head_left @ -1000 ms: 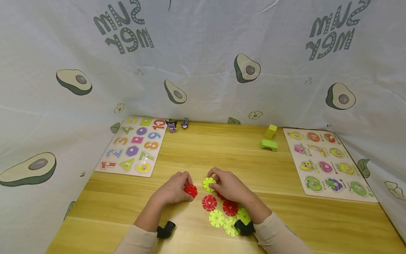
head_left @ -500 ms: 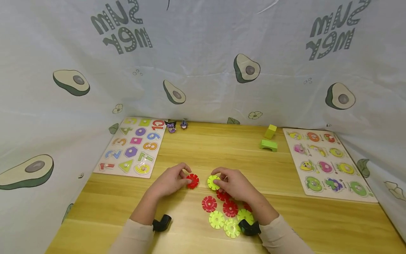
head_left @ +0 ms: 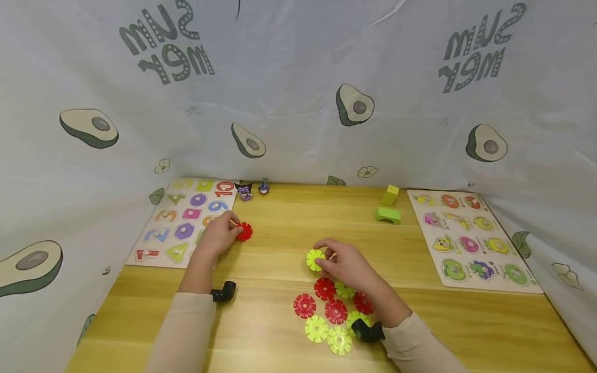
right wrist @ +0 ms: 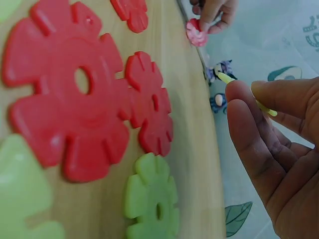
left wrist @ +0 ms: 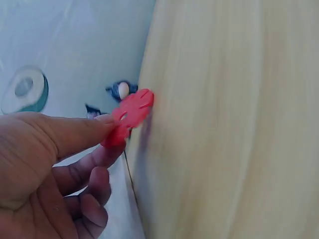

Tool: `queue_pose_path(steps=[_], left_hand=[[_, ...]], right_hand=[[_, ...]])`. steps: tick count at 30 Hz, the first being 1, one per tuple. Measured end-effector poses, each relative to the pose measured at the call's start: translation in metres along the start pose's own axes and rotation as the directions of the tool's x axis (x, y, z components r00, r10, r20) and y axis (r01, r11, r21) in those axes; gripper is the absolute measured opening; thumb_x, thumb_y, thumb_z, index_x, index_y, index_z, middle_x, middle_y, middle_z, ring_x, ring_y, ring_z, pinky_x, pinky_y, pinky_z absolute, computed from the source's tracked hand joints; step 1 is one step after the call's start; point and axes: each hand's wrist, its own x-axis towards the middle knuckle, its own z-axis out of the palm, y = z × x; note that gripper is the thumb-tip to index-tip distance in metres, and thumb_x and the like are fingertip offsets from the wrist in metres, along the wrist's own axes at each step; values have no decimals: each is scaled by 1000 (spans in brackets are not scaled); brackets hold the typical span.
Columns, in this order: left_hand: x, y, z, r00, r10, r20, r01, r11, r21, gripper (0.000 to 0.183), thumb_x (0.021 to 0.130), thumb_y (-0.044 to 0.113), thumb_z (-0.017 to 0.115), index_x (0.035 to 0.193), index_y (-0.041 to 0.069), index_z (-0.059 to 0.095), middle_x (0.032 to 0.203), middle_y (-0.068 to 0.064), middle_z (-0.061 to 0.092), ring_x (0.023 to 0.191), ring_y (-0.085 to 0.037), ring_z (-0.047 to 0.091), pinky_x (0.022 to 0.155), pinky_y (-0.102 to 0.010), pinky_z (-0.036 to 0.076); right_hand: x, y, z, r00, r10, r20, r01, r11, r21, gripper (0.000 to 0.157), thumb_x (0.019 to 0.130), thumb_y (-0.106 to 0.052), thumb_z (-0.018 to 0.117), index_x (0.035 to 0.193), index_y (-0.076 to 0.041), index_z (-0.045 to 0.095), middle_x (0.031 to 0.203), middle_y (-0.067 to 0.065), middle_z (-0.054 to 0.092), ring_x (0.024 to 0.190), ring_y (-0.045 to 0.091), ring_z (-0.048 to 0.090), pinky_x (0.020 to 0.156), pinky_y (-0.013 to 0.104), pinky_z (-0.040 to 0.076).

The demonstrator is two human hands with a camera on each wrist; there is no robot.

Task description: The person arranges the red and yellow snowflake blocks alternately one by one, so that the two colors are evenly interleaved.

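Note:
My left hand (head_left: 218, 235) pinches a red notched plastic disc (head_left: 244, 232) between thumb and fingers, beside the right edge of the number puzzle board (head_left: 157, 254). In the left wrist view the red disc (left wrist: 133, 110) is held by its edge, tilted, over the wood. My right hand (head_left: 347, 264) pinches a yellow-green notched disc (head_left: 315, 260) near the table's middle; the right wrist view shows this yellow disc (right wrist: 269, 110) edge-on, partly behind fingers. Below it lie several flat discs, among them a red disc (head_left: 304, 305) and a yellow-green disc (head_left: 316, 329).
A fruit puzzle board (head_left: 448, 282) lies at the right. Two blocks, a green arch (head_left: 388, 215) and a yellow-green block (head_left: 390, 195), stand at the back right. Two small figurines, one purple and black (head_left: 244, 191) and one bluish (head_left: 263, 187), stand by the back curtain (head_left: 298, 129).
My left hand has carried the red disc left and away from me, to the number board's edge. The right hand lifts its yellow-green disc slightly beyond the pile, uncovering more discs. The head view shifts slightly.

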Motion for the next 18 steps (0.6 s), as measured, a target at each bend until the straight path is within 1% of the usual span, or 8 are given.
queue_pose_path(steps=[2,6,8,11,14,18], left_hand=[[3,-7,-3,1000,-12,0,12,1000,-6,23,89,24,62,107,11,54,99,-9,63,89,-25,58,79,-42,45],[3,-11,-4,999,-17,41,19,999,-44,42,82,30,70,115,9,55,111,-11,60,101,-29,54,89,-47,42],[2,-11,-3,998,-12,60,14,999,-36,48,78,31,74,117,9,56,114,-11,57,105,-29,51,92,-48,39],[1,-12,-1,998,10,65,-10,1000,4,50,76,28,77,118,9,58,114,-12,56,107,-30,49,95,-48,37],[1,-13,1,998,15,67,-18,999,34,48,78,26,75,119,8,60,116,-14,53,108,-32,48,95,-49,37],[2,-14,1,997,-1,77,-3,998,57,47,80,26,72,122,8,59,119,-15,49,110,-33,46,96,-49,36]], right_hand=[[3,-5,2,1000,-5,-4,5,1000,-5,28,85,-17,68,111,-23,60,82,3,53,62,15,60,50,26,51],[14,-16,8,999,-39,-5,39,999,-22,29,86,-18,67,114,-22,61,81,2,55,64,16,61,51,26,51],[22,-20,14,998,-62,12,62,998,-24,30,86,-19,66,115,-21,60,81,1,56,64,16,62,51,26,51],[35,-26,26,996,-85,40,86,996,-21,31,87,-19,66,118,-19,60,80,1,56,64,15,63,52,26,51],[48,-33,39,997,-60,46,60,998,-3,30,88,-18,65,118,-17,60,77,3,56,63,15,64,52,27,51],[69,-40,56,999,13,33,-13,1000,7,28,89,-16,63,117,-15,59,72,5,55,59,15,63,50,27,50]])
